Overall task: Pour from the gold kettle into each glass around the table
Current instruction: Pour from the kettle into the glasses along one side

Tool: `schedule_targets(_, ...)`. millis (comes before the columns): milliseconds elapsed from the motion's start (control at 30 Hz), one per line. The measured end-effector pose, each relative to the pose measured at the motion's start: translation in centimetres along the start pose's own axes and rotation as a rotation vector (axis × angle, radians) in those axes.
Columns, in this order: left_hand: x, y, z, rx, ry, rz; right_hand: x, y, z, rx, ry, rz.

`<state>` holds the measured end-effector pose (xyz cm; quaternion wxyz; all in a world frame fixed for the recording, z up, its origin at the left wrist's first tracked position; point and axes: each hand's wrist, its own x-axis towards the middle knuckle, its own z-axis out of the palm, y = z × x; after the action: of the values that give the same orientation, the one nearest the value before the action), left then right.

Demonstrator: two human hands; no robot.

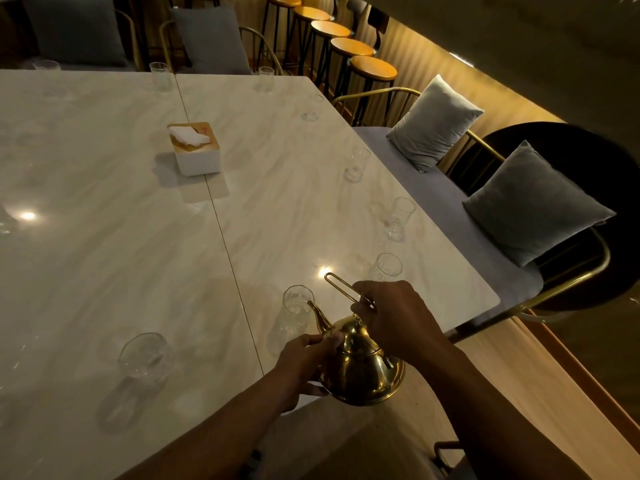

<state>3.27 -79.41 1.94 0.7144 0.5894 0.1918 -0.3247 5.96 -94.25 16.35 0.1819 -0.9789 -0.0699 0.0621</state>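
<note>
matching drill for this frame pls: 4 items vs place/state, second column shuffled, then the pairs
Items
1. kettle
2. tissue box
3. stools
4. cushions

Place or state
A. in a row beyond the far right corner of the table
B. on the bench along the right side
C. near the table middle, white tissue sticking out
D. held by both hands, spout at a glass

Pairs: 1-D, 2-C, 3-A, 4-B

The right hand grips the handle; the left hand steadies the body.
</note>
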Motion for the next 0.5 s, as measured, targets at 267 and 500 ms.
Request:
schedule_targets(267, -0.34, 0.30, 0.10, 0.002, 0.013, 0.001, -0.10, -0.04, -0.19, -0.002, 0.008, -0.014)
schedule_targets(500, -0.31, 0.11, 0.37, 0.003, 0.032, 0.014, -0.27, 0.49, -0.27, -0.002, -0.002, -0.025)
